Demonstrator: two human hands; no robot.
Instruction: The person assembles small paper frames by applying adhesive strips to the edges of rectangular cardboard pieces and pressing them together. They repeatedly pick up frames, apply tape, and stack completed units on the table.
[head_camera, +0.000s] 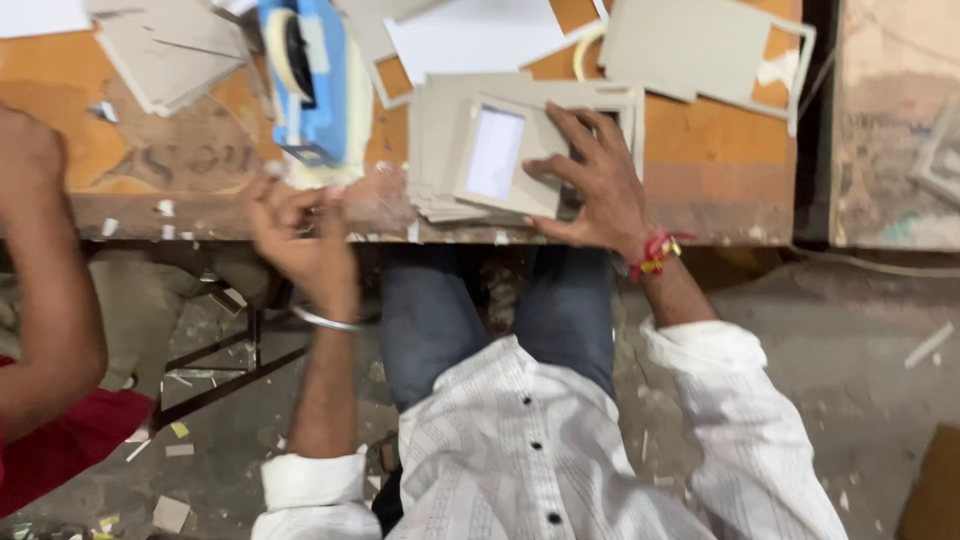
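Observation:
My right hand (590, 185) lies flat on a grey cardboard frame (505, 158) with a pale window, which rests on top of a stack of grey cardboard pieces (440, 110) at the table's near edge. My left hand (300, 235) is at the table edge, fingers pinched on a strip of clear tape (375, 195) that stretches toward the frame stack. A blue tape dispenser (310, 80) with a roll stands just beyond my left hand.
Another person's arm (45, 290) in a red sleeve reaches in at the left. More grey boards (170, 50) and cut frames (700, 50) lie on the orange table (700, 150). Paper scraps litter the floor (850, 350).

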